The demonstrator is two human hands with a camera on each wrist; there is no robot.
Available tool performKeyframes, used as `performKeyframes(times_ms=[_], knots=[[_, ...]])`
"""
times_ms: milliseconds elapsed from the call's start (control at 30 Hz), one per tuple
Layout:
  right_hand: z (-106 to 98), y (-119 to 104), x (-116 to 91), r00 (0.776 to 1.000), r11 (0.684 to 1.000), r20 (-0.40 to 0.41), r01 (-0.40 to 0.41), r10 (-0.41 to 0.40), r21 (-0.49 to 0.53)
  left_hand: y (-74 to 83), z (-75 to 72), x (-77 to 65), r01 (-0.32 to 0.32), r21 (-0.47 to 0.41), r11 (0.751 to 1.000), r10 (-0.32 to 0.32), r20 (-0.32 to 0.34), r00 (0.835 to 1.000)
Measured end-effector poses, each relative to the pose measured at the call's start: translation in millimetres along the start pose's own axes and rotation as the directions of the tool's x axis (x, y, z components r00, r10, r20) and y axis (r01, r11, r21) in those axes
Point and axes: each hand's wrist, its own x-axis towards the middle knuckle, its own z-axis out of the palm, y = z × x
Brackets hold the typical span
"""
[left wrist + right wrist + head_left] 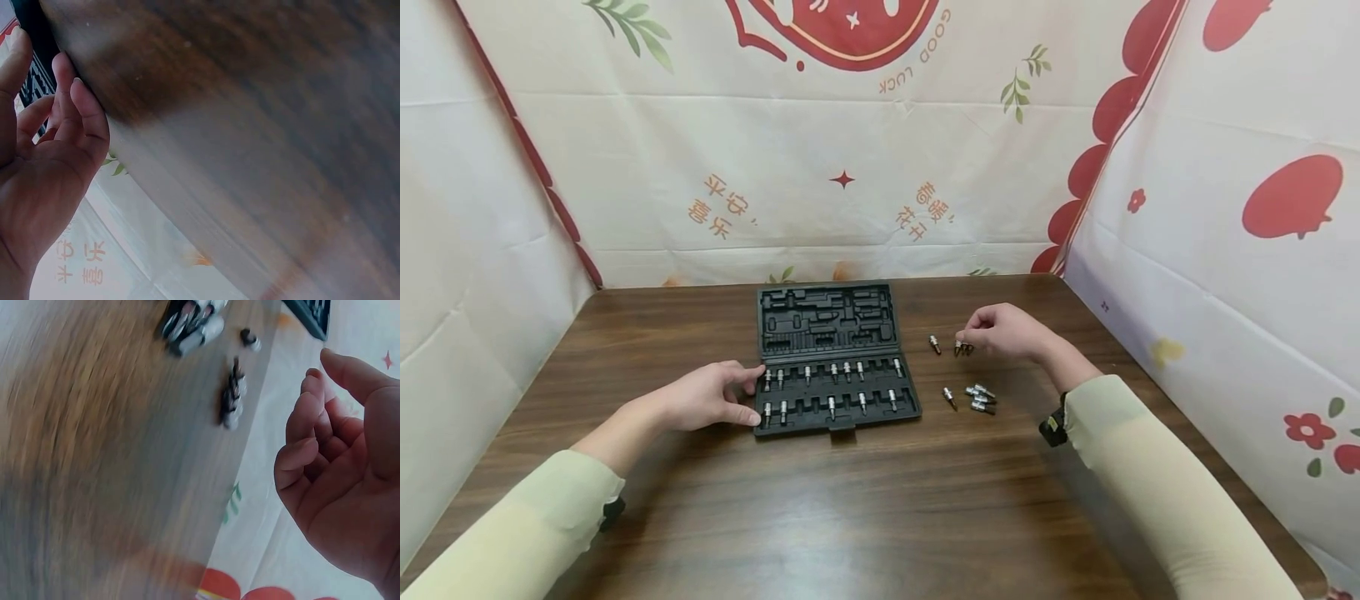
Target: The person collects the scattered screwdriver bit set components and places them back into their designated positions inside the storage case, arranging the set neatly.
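Observation:
A black plastic case lies unfolded on the table, with silver socket bits standing in two rows of slots in its near half. My left hand rests against the case's left edge, thumb at the near corner and index finger farther back. In the left wrist view its fingers are loosely bent beside the dark edge. To the right of the case, my right hand hovers over a few loose socket bits. Its fingers are loosely curled, thumb and index close together, with nothing visible between them.
A small pile of socket bits lies nearer me on the right. Single bits lie at its left and farther back. The case's far half shows moulded recesses. A patterned cloth hangs behind the brown table.

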Motion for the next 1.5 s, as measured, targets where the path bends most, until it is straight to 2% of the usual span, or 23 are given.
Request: performKeyframes(times_ms=[333, 567, 667, 1033, 1367, 1500], knots=[[-8, 29, 2, 0.997, 0.998, -0.044, -0.061, 0.059, -0.029, 1.7, -1.1, -2.0, 0.002, -0.022, 1.0, -0.002, -0.002, 1.0], [0, 50, 12, 0.995, 0.994, -0.023, -0.097, 0.099, 0.057, -0.4, 0.2, -0.1, 0.011, -0.037, 0.999, -0.011, 0.001, 1.0], [3, 50, 15, 0.994, 0.991, -0.01, -0.11, 0.111, 0.079, -0.6, 0.0, -0.4, 0.015, -0.04, 0.999, -0.015, 0.0, 1.0], [10, 40, 26, 0.99, 0.989, -0.026, -0.138, 0.139, 0.045, 1.2, 0.1, -1.5, 0.005, -0.033, 0.999, -0.005, -0.009, 1.0], [6, 35, 21, 0.968, 0.968, -0.004, -0.25, 0.25, -0.005, 3.6, -0.3, -2.5, -0.009, -0.013, 1.0, 0.009, -0.009, 1.0], [5, 35, 20, 0.955, 0.954, 0.013, -0.297, 0.297, 0.031, 3.2, 0.0, -2.8, -0.009, -0.017, 1.0, 0.008, -0.011, 1.0]])
